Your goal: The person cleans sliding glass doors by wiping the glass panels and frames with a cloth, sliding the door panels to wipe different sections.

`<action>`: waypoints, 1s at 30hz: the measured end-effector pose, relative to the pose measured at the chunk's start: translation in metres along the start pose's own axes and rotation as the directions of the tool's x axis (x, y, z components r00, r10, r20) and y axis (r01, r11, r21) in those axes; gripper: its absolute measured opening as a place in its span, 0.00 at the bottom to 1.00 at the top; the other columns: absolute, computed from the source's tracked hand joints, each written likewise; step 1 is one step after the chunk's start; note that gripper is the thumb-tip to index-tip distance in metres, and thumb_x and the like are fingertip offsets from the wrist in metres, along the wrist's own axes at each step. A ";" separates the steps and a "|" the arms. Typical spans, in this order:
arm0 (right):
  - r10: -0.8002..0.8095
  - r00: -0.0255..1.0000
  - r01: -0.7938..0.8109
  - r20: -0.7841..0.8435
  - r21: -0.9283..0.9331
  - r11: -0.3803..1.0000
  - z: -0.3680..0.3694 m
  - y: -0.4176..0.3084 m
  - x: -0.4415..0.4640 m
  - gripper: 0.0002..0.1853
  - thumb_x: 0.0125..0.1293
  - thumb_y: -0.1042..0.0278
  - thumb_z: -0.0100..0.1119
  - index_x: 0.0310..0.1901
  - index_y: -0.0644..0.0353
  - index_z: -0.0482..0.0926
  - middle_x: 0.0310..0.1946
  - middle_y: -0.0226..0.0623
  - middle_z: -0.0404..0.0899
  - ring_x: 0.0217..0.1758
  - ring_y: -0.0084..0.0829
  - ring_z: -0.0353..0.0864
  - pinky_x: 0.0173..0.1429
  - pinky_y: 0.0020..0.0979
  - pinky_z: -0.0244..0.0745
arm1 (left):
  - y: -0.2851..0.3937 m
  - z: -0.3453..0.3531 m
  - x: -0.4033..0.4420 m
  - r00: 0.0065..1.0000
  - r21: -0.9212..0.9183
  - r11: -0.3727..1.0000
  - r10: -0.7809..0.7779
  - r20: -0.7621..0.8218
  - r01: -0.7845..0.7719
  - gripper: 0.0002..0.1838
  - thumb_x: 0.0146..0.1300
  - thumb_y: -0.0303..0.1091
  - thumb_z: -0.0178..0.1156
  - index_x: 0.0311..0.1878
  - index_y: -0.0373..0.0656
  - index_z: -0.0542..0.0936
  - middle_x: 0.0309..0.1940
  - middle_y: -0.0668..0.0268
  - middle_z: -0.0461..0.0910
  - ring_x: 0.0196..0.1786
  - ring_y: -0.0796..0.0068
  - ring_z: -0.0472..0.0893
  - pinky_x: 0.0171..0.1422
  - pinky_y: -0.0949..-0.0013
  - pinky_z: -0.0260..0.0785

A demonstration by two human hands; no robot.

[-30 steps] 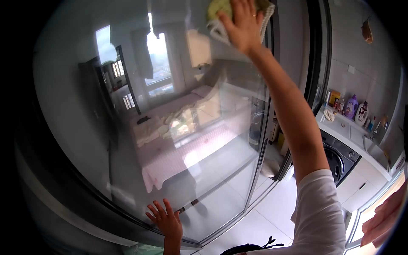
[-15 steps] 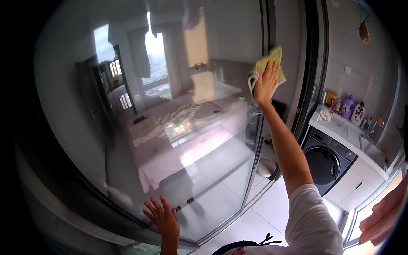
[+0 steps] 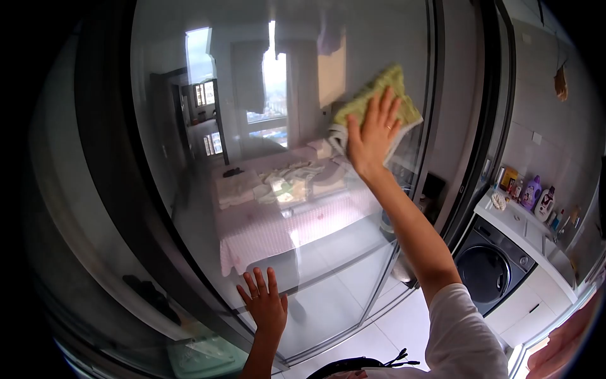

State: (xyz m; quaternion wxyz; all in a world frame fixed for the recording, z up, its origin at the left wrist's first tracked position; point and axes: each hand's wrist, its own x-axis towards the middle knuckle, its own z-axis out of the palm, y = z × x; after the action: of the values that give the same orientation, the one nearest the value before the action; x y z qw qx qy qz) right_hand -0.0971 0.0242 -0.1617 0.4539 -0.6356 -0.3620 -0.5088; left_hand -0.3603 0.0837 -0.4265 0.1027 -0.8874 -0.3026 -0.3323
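My right hand [image 3: 374, 132] holds a yellow-green cleaning cloth [image 3: 386, 81] with a pale underside flat against a glass door panel [image 3: 379, 31]. Its fingers are extended over the cloth, pressing it near the panel's dark right frame. Lower down, my left hand [image 3: 266, 306] is open with fingers spread, bare and at the glass; whether the palm touches it I cannot tell. A bed with a pink cover [image 3: 271, 234] and crumpled cloth shows in the glass, mixed with bright window reflections.
To the right, a dark front-loading washing machine [image 3: 485, 268] sits under a white counter [image 3: 505, 211]. A purple bottle [image 3: 531, 191] and several other bottles line the counter near a sink [image 3: 560, 265]. A pale green item [image 3: 202, 359] lies at lower left.
My right hand and the cloth have moved left, off the frame edge and onto the glass. The view has turned, and my left hand sits slightly farther right in it.
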 end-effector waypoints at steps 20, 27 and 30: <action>-0.734 0.660 0.744 -0.160 0.002 0.668 0.016 -0.222 0.141 0.35 0.63 0.43 0.43 0.68 0.49 0.54 0.70 0.43 0.48 0.73 0.45 0.41 0.71 0.53 0.34 | 0.001 -0.010 0.002 1.000 -0.071 0.997 -0.010 -0.026 0.008 0.46 0.49 0.40 0.66 0.70 0.47 0.53 0.72 0.54 0.41 0.73 0.48 0.39 0.69 0.38 0.39; -0.790 0.612 0.769 0.020 0.216 0.601 0.014 -0.201 -0.004 0.35 0.52 0.38 0.54 0.63 0.34 0.64 0.65 0.28 0.60 0.71 0.37 0.50 0.60 0.59 0.53 | 0.008 -0.035 0.002 0.998 -0.141 0.988 -0.062 -0.011 0.060 0.39 0.51 0.38 0.64 0.66 0.44 0.60 0.68 0.53 0.53 0.72 0.51 0.50 0.70 0.46 0.44; -0.845 0.489 0.792 0.217 0.295 0.534 0.011 -0.174 -0.078 0.39 0.47 0.36 0.56 0.64 0.32 0.62 0.68 0.27 0.54 0.72 0.38 0.47 0.61 0.55 0.54 | 0.010 -0.030 -0.025 0.971 -0.262 0.944 0.156 -0.182 -0.201 0.17 0.52 0.34 0.62 0.46 0.41 0.76 0.49 0.59 0.76 0.58 0.64 0.72 0.63 0.57 0.57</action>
State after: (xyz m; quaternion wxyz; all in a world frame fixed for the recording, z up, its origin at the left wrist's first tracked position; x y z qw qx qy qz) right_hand -0.2715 0.0919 -0.2025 0.1359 -0.4245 -0.7303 -0.5177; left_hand -0.3851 0.0523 -0.4196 0.0303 -0.8875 -0.1617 -0.4305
